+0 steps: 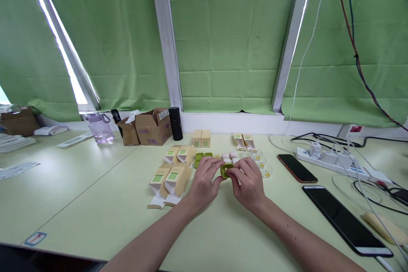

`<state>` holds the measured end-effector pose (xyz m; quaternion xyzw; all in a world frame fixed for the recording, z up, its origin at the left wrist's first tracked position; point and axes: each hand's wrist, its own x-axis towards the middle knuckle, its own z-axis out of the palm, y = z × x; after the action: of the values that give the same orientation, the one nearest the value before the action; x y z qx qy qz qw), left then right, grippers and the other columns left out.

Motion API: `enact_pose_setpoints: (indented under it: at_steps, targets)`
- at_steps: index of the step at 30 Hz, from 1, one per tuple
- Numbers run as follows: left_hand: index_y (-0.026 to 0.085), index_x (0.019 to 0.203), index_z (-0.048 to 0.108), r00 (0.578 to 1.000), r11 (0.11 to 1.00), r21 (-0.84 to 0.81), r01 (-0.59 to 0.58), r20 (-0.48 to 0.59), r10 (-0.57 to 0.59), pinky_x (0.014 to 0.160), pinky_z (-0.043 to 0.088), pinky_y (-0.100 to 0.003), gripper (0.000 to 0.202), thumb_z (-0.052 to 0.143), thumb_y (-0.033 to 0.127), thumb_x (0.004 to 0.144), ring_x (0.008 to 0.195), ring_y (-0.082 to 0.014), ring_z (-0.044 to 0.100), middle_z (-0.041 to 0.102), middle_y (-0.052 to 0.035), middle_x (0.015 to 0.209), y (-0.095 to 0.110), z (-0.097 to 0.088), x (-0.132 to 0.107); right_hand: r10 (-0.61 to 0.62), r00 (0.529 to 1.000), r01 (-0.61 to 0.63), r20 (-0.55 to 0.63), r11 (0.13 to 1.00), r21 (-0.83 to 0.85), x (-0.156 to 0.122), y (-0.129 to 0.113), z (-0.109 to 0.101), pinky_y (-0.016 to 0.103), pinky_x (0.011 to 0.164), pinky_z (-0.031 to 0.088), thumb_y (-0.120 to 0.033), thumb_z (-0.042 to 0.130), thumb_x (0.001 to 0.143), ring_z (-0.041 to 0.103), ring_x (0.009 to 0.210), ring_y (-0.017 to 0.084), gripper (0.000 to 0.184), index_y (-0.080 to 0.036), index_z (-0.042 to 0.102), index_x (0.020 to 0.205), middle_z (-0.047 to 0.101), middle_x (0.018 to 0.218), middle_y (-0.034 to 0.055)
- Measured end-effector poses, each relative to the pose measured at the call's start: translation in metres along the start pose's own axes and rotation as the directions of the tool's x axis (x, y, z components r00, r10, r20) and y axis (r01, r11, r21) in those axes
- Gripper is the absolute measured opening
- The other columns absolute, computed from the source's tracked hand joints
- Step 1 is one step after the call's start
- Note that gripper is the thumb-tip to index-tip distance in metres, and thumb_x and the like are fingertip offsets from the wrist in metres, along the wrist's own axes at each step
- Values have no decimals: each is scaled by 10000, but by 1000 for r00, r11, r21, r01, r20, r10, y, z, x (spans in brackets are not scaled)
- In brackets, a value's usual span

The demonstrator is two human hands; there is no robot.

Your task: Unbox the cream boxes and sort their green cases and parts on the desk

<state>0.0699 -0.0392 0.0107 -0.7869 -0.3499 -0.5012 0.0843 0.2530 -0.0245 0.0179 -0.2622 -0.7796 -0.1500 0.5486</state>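
Observation:
Both my hands meet over the middle of the pale green table. My left hand and my right hand pinch a small olive-green case between their fingertips. More green cases lie just behind my left hand. Several small tan cartons with green labels lie open-ended to the left. Clear plastic trays with yellow bits sit behind my right hand.
Two upright tan cartons and two more stand further back. Brown cardboard boxes, a black cylinder and a clear bottle line the back. Two phones, a power strip and cables fill the right.

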Motion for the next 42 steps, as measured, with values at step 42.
enact_pose_setpoints:
  at_steps: [42]
  targets:
    - [258,1314,636,805,833,-148,533,-213,-553,921,537,-402,436,713,255,885,1132,-249,612,646,-87,1240,-18,-13,11,141,976,-149,166,988,31,-3,13,16,363,781,405,-99,561,959,556,903,226,180,-218,677,890,709,858,42]
